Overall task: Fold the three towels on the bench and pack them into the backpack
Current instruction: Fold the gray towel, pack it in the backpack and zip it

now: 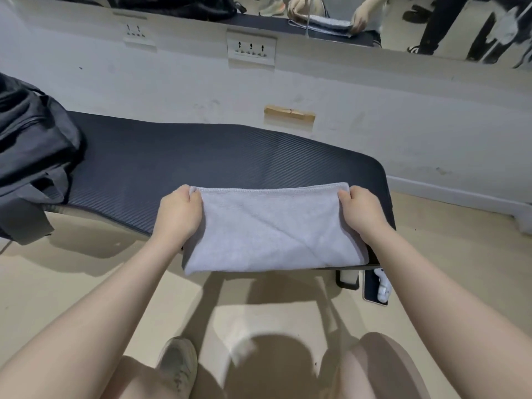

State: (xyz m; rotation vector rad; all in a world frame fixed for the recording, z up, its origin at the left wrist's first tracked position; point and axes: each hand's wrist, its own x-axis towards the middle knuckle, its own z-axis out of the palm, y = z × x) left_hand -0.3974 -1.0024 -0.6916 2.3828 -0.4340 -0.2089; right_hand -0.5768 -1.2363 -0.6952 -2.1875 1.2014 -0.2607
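A folded grey towel [276,228] lies at the near right end of the dark surface [201,156], its far corners pinched by the curled fingers of the left hand [180,214] and right hand [362,211], while a black backpack [31,156], seemingly open, sits far left.

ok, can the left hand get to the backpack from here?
Probably yes: bare bench lies between left hand and backpack, nothing blocking. But it grips the towel corner, so it must let go first.
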